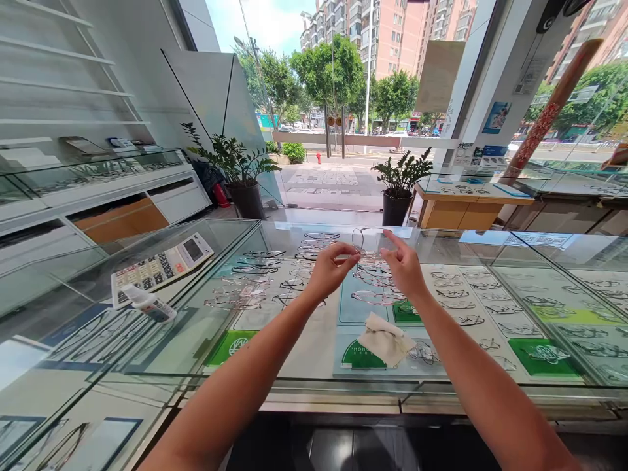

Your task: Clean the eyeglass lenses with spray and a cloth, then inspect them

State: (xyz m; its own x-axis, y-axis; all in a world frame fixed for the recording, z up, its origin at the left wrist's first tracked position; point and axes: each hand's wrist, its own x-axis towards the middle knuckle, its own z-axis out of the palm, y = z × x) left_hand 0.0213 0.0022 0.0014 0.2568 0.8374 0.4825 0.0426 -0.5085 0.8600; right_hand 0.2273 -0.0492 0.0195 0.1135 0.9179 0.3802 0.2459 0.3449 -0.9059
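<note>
A pair of thin-rimmed eyeglasses (362,239) is held up above the glass counter, between my two hands. Thumb and fingers of my left hand (330,269) pinch its left side. My right hand (403,267) grips the other side near the thumb, its index finger stretched forward; the exact contact there is too small to make out. Beneath my hands, several more eyeglasses (377,297) are laid out in rows. A crumpled cream cloth (385,340) lies on the counter glass, nearer to me and below my right hand.
A large calculator (161,268) and a white spray bottle (148,303) rest on the glass at the left. The display counter (304,347) spans the view, with eyeglasses throughout. Potted plants (396,196) flank the glass door beyond. Another display case (88,176) stands at the far left.
</note>
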